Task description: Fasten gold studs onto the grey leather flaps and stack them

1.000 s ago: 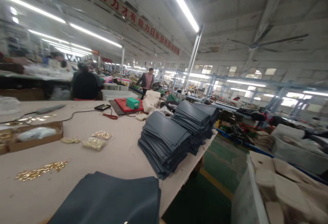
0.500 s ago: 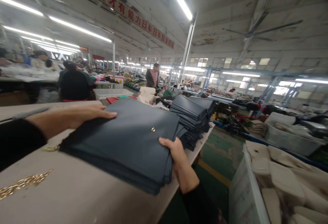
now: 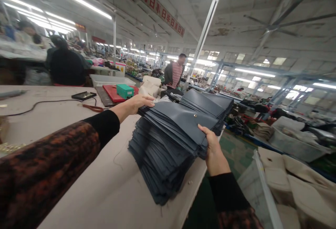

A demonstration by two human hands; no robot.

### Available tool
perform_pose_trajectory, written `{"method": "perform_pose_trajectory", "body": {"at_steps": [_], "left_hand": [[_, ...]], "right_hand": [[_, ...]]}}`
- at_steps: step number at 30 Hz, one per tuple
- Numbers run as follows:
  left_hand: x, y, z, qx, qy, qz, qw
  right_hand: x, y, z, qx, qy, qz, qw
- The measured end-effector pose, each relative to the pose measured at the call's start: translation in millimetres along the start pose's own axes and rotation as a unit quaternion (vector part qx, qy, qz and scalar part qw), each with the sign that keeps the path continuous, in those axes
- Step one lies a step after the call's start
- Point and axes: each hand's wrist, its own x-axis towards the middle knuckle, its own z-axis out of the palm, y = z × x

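At ten o'clock from the dark sheets (image 3: 178, 120) sits a white tub (image 3: 110, 80); at four, a bin (image 3: 254, 183) holds beige pieces (image 3: 301, 187). Left hand (image 3: 138, 104), palm down, and right hand (image 3: 214, 150), thumb uppermost, grasp the sheets' opposite edges over a stack (image 3: 157, 159) on the tabletop (image 3: 105, 190).

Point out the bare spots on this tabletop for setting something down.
Mostly bare tabletop lies between the left sleeve and the dark stack. Another patch lies between that sleeve and the black cable. Crowded: the far side, around the green box and brown-handled tool, and the right, where the stack and held sheets are.
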Motion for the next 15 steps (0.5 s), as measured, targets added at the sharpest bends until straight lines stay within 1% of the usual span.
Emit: {"method": "perform_pose_trajectory", "body": {"at_steps": [1, 3, 6, 9, 11, 13, 15], "left_hand": [[7, -5, 0.0, -0.003, -0.003, 0.003, 1.000], [20, -13, -0.9, -0.006, 0.012, 0.016, 1.000], [30, -29, -0.3, 0.013, 0.035, 0.016, 0.999], [25, -47, 4.7, 0.042, 0.021, 0.004, 0.999], [20, -55, 8.7, 0.053, 0.014, 0.002, 0.998], [16, -58, 11.7, 0.060, 0.019, -0.003, 0.998], [15, -58, 13.6, 0.058, 0.035, -0.006, 0.998]], "right_hand": [[2, 2, 0, 0.004, 0.009, -0.004, 1.000], [4, 5, 2, 0.018, 0.016, -0.016, 1.000], [5, 9, 8, 0.033, -0.002, -0.034, 0.999], [2, 12, 8, 0.020, -0.012, -0.044, 0.999], [0, 12, 6, 0.006, -0.011, -0.060, 0.998], [-1, 13, 5, -0.001, -0.012, -0.078, 0.997], [-2, 13, 7, -0.005, -0.016, -0.076, 0.997]]}}
